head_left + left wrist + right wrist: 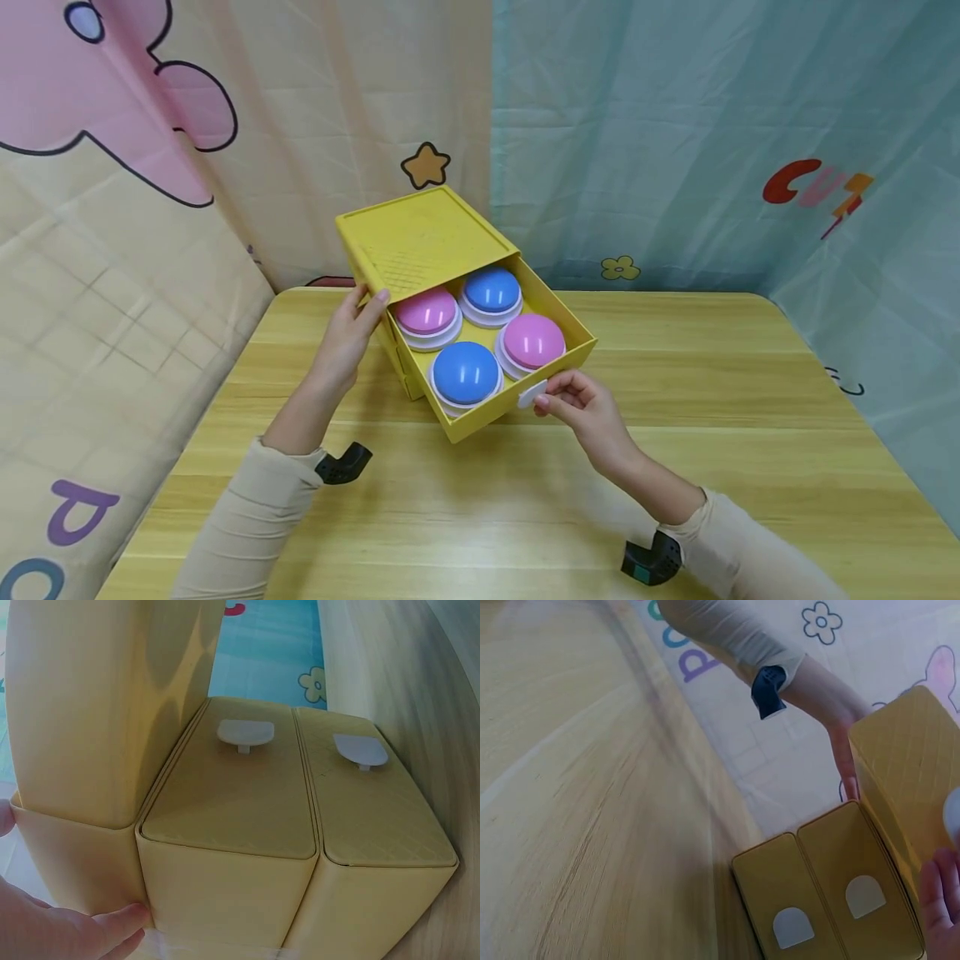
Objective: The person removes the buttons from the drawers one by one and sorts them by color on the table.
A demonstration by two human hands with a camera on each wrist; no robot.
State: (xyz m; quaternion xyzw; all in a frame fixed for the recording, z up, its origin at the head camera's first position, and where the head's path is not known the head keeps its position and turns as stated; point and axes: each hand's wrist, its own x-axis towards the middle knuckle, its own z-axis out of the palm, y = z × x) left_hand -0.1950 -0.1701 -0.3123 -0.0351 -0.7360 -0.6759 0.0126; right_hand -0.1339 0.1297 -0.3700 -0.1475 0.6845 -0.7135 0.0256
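A yellow drawer cabinet (pixel 427 237) stands on the table, its top drawer (pixel 487 417) pulled out toward the person. Inside sit dome-topped round buttons on white bases: a front blue one (pixel 467 372), a right pink one (pixel 534 340), a left pink one (pixel 426 311) and a back blue one (pixel 491 290). My right hand (pixel 588 408) pinches the drawer's white tab handle (pixel 532 394) between thumb and fingers. At the cabinet's left side, my left hand (pixel 351 333) presses the wall with extended fingers, thumb at the top edge.
Two closed lower drawers, a middle one (pixel 232 787) and a bottom one (pixel 382 802), show white tabs in the left wrist view. The wooden table (pixel 712 400) extends around the cabinet. Printed curtains (pixel 637 125) hang behind it and at both sides.
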